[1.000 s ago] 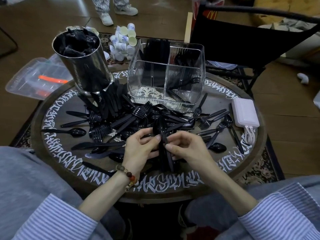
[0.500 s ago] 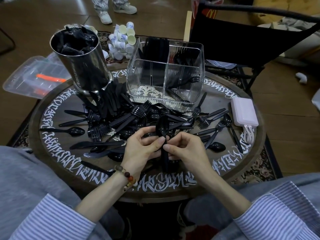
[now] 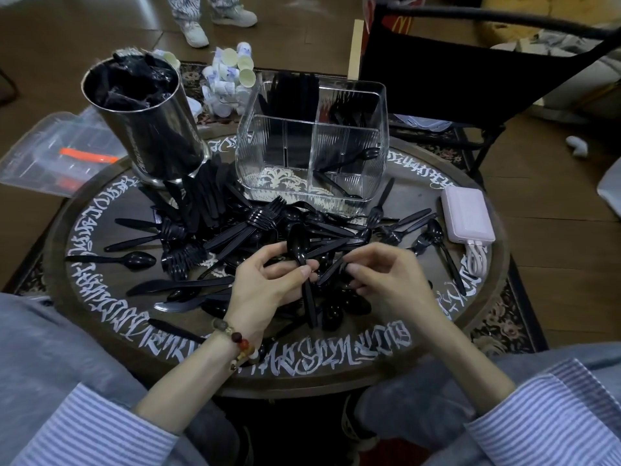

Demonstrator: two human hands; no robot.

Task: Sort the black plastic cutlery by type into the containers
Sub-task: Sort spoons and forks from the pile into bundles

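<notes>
A heap of black plastic cutlery (image 3: 255, 227) covers the middle of the round table (image 3: 433, 334). My left hand (image 3: 268, 284) pinches a stack of black spoons (image 3: 298, 245) by the neck, bowl up, handles hanging down. My right hand (image 3: 383, 277) pinches another black piece in the heap just right of the spoons; which type I cannot tell. Behind the heap stands a clear divided container (image 3: 316, 139) with knives at its back left, forks at its back right and a few spoons at its front right. A steel cylinder (image 3: 148, 129) stuffed with black plastic stands at the back left.
A pink power bank (image 3: 467, 213) with a white cable lies at the table's right edge. A black folding chair (image 3: 453, 65) stands behind the table. Small white cups (image 3: 228, 79), a clear plastic bag (image 3: 57, 153) and a person's shoes (image 3: 198, 31) are on the floor beyond.
My right hand has let go of the spoon stack and moved slightly right onto another piece in the heap. My left hand now holds the spoons alone, raised a little.
</notes>
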